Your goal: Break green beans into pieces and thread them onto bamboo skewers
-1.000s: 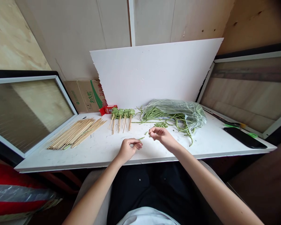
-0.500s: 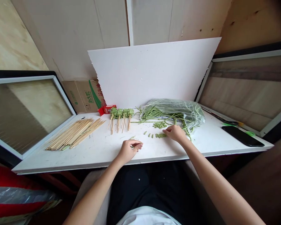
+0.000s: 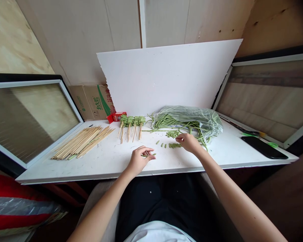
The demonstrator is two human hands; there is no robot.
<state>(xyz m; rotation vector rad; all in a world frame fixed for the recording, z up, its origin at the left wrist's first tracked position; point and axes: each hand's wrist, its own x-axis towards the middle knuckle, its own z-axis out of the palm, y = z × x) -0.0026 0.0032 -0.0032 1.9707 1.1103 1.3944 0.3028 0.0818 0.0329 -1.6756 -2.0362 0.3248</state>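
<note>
- From where I stand, the left hand [image 3: 140,159] has a slender bean piece [image 3: 152,155] caught between thumb and fingers, just above the white table [image 3: 103,167].
- The right hand [image 3: 188,142] is down at the far end of a row of short bean pieces [image 3: 173,145]; from here I can't tell whether its fingertips are pinched on one or apart.
- Nearby lie a small heap of cut pieces [image 3: 173,134] and long beans [image 3: 166,122] spilling out of a clear plastic bag [image 3: 212,121].
- That held piece looks next to weightless, firm yet a little springy, likely to snap if bent hard.
- Its round skin could roll or slip if damp, so I'd pinch it lightly around the middle, fingertips only.
- The ones in the row are stubbier and sit close together; taking each by its ends would probably disturb its neighbours least.
</note>
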